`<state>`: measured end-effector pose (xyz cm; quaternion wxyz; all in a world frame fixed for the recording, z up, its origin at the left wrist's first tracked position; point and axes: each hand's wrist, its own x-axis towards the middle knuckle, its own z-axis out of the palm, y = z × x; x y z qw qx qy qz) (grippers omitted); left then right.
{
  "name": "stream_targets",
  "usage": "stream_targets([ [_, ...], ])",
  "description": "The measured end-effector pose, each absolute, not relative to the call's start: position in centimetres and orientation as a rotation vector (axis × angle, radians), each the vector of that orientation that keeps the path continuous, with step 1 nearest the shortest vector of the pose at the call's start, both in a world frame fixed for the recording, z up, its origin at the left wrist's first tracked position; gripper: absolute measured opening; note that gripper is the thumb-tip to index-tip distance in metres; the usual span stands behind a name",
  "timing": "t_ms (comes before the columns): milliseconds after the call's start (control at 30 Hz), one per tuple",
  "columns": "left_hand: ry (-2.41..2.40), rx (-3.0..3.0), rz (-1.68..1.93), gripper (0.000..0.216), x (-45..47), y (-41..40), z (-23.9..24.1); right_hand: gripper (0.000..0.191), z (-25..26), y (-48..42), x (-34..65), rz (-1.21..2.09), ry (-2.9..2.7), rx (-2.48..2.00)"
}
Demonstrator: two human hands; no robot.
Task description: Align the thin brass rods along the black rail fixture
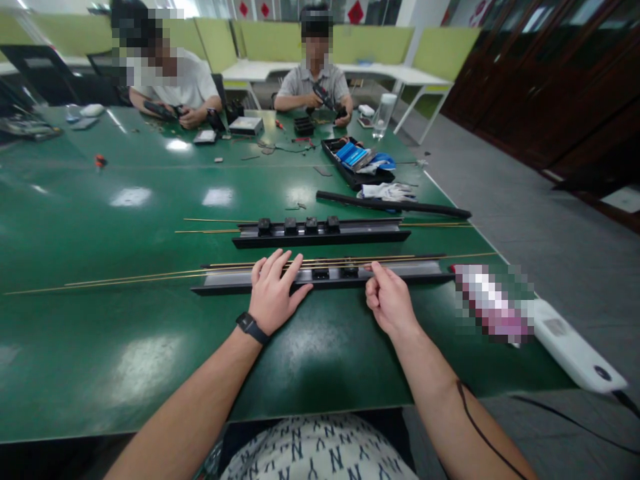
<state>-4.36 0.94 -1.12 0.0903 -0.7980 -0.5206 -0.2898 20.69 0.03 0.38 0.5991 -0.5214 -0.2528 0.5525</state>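
Bench note. The person is working on the near rail (225, 281), which is lying lengthwise across the green desk (125, 347), right in front of the body. Thin brass rods (150, 275) are running along its far edge and sticking out well past its left end.

Left hand (274, 292): lying flat and released, fingers spread, palm pressing down on the top of the rail left of its middle. It is grasping nothing. A dark watch (249, 327) is sitting on that wrist.

Right hand (389, 299): clenched, fingers curled in, thumb and forefinger closing together at the rail's upper edge, where the rods are passing. Whether a rod is actually sitting between the tips is too fine to tell.

Judgement on technique: the rods are looking long and whippy, so the flat hand is doing useful work pinning the rail down. The pinch is probably working best close to the rail, guiding a rod in line with the channel rather than across it, so that nothing is bending. Two small black inserts (320, 273) are sitting in the rail between the hands and may be snagging a rod.

Beyond, apart from it, a second rail (370, 235) is carrying four black blocks (291, 225). Two other people are handling tools at the far side of the desk.
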Motion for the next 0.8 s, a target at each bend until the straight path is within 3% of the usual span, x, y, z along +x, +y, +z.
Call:
stream_targets([
  [800,-1.572,-2.391,-0.92,0.055,-4.28,0.95,-1.26,0.043,-0.16,0.51,21.22,1.264,-0.665,-1.237],
])
